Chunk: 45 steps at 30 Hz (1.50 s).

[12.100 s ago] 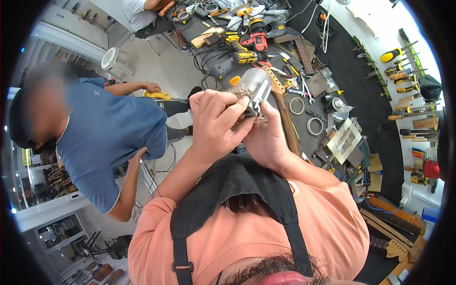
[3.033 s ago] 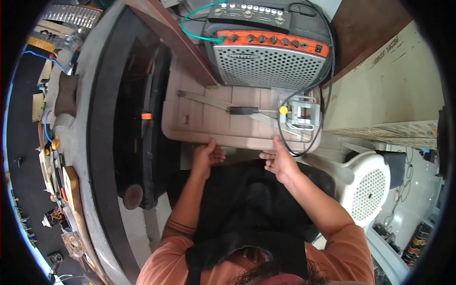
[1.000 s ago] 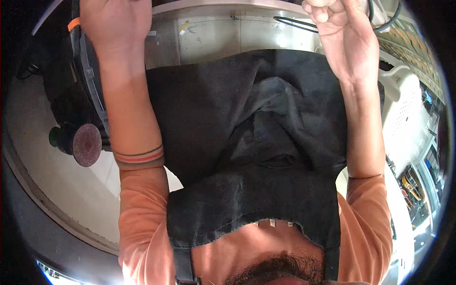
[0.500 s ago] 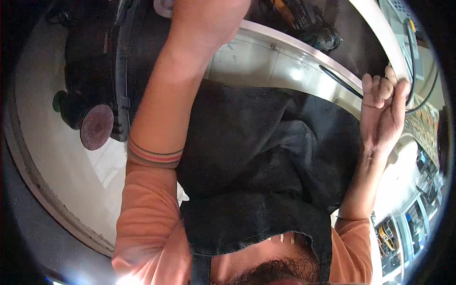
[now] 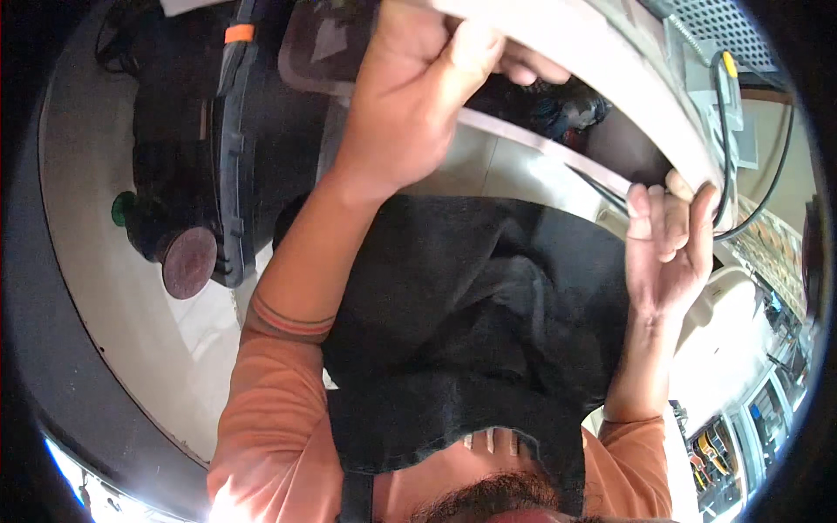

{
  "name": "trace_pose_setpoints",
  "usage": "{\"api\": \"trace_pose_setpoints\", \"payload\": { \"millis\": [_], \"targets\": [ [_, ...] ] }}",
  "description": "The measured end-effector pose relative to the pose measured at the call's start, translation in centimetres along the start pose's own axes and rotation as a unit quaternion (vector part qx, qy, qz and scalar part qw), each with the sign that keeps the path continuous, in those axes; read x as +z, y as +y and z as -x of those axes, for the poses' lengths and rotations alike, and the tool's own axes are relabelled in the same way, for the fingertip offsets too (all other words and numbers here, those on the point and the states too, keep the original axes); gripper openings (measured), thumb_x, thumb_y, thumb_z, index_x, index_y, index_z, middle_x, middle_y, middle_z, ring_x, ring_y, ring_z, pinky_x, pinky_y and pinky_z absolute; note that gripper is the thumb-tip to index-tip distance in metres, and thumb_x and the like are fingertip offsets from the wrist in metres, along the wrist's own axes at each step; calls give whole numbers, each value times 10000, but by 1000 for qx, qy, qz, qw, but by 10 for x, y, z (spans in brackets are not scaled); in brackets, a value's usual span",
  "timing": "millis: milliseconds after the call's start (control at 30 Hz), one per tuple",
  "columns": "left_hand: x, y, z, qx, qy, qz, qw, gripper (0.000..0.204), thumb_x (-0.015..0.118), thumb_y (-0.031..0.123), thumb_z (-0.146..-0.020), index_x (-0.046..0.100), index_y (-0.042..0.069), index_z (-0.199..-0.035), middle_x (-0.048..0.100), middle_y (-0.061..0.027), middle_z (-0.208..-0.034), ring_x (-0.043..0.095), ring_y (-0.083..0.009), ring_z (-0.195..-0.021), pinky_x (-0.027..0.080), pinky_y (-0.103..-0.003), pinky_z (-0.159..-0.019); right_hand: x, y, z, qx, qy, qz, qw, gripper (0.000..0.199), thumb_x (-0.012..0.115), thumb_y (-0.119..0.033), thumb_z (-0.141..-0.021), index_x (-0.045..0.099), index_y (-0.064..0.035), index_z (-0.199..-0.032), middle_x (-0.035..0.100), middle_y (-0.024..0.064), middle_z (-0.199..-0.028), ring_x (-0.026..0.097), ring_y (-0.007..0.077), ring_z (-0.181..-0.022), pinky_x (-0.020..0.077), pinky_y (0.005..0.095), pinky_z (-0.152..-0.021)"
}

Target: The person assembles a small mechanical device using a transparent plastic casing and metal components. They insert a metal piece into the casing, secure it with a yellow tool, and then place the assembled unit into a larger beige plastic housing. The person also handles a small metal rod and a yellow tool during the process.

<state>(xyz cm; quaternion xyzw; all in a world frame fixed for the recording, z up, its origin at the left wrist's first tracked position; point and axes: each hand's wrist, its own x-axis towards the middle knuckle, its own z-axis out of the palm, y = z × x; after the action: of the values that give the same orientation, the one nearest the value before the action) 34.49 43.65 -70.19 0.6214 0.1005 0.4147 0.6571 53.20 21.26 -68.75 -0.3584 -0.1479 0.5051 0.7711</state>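
Observation:
A long white panel edge curves across the top of the head view and down to the right. My left hand is closed over its near side at the top centre, with fingertips showing beneath it. Toward the panel's right end, my right hand pinches the edge, palm up, with fingers curled against it. A thinner pale strip runs below, nearer to me. Between the two lies a dark gap with items too blurred to name. What the panel belongs to cannot be made out. My black apron hangs below.
Black cables loop beside my right hand. At the left stand a black ribbed case-like object and a round dark-red disc. A shelf with tools is at the lower right. A perforated panel is at the top right.
My left hand has come down from the top edge, so its grip on the white panel now shows. More of the panel is in view. My right hand sits slightly lower and further left.

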Motion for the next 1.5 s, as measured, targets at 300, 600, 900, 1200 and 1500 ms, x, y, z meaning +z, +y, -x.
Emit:
{"api": "trace_pose_setpoints", "payload": {
  "millis": [300, 600, 900, 1200, 1500],
  "targets": [
    [125, -7, 36, -144, 81, 150, 975, 325, 455, 271, -1181, 470, 18, -1385, 636, -82, -1069, 627, -110, -879, 542, -281, -794, 16, 2, -8, 21, 9, -7, 1000, 484, 388, -346, -1192, 633, 47, -1332, 558, 1, -590, 508, 113, -602, 471, 362, -890],
    [145, -19, 21, -13, 178, -29, 984, 229, 530, 174, -1133, 573, -37, -1209, 666, -225, -1002, 655, -409, -866, 524, -456, -795, -11, -3, 1, 12, -46, 207, 977, 298, 566, -168, -960, 646, 51, -1146, 586, 56, -830, 559, 170, -826, 456, 328, -888],
    [152, -22, 22, 4, 203, -88, 975, 161, 544, 109, -1114, 592, -27, -1183, 670, -206, -979, 648, -410, -832, 525, -460, -784, -1, 27, -58, 73, -18, 734, 675, 241, 615, -94, -944, 667, 39, -1138, 690, 125, -1086, 654, 232, -1030, 503, 395, -947],
    [145, -29, 27, -21, 171, -7, 985, 147, 529, 102, -1071, 541, -44, -1082, 654, -238, -884, 630, -454, -806, 466, -533, -759, -2, 39, -133, 91, -128, 774, 613, 249, 611, -97, -954, 659, 38, -1158, 689, 126, -1103, 654, 233, -1044, 504, 395, -954],
    [151, -31, 27, 21, 221, -73, 972, 100, 532, 65, -1083, 533, -34, -1074, 626, -175, -798, 640, -376, -697, 479, -492, -689, -1, 52, -144, 84, -154, 777, 605, 258, 606, -100, -964, 652, 36, -1178, 688, 127, -1120, 655, 235, -1058, 505, 395, -962]
  ]
}}
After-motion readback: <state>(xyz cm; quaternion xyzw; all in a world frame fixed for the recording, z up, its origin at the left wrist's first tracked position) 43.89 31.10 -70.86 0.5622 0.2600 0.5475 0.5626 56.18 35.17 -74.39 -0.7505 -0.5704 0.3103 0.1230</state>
